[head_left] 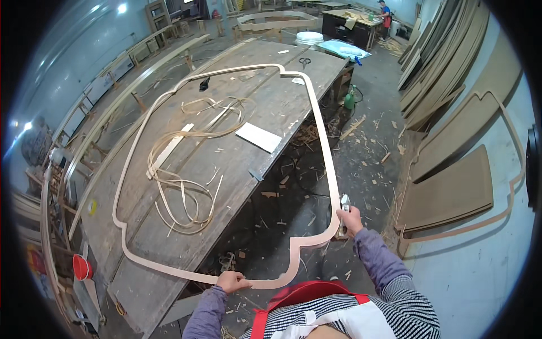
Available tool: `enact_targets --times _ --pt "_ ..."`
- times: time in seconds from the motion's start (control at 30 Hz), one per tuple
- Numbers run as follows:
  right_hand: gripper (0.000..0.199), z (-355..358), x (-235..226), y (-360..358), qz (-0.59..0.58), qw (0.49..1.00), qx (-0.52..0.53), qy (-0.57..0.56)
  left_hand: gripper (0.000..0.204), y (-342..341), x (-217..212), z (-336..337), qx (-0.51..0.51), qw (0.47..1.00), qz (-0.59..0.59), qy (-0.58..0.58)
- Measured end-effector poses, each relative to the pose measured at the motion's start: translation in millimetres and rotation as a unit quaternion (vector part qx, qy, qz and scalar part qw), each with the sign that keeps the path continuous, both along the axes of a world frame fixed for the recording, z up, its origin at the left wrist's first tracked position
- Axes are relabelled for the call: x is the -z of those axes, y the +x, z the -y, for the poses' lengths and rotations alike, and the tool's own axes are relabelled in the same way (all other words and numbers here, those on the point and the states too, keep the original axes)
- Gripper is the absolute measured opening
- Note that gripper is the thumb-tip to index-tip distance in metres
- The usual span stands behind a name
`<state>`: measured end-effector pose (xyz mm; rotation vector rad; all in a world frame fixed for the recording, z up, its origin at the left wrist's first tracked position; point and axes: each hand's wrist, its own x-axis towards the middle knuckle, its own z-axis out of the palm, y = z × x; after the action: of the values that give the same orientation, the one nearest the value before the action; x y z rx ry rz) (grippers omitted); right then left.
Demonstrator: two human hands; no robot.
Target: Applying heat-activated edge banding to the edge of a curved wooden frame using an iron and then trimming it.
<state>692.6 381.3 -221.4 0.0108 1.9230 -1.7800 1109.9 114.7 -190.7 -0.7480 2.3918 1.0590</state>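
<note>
A large curved wooden frame (324, 141) of thin pale strip lies partly on a long worn workbench (271, 107) and hangs out over the floor on the near right. My left hand (231, 281) grips the frame's near edge. My right hand (350, 217) holds a small metal tool (344, 202) against the frame's right side, near its scalloped corner. Inside the frame, on the bench, lie loose coils of thin wood strip (180, 186) and a white sheet (258, 137).
Wood scraps litter the floor (361, 164) beside the bench. Brown boards (451, 189) and curved cut-outs lean on the right wall. A red cup (82, 267) sits at the bench's near left. Scissors (305, 61) lie at the far end. A person (385, 12) works far back.
</note>
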Motion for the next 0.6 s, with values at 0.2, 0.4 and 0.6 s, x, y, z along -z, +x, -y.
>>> enact_targets --times 0.2,0.4,0.6 --pt "0.021 40 0 -60 -0.005 0.998 -0.034 0.045 0.047 -45 10 -7 -0.047 0.999 -0.009 -0.015" --pt "0.022 76 26 -156 0.027 0.995 -0.093 -0.007 0.045 -120 23 -14 -0.069 0.997 0.012 -0.025" --pt "0.027 113 41 -289 0.061 0.99 -0.127 -0.004 0.044 -244 29 -34 -0.135 0.991 0.016 -0.016"
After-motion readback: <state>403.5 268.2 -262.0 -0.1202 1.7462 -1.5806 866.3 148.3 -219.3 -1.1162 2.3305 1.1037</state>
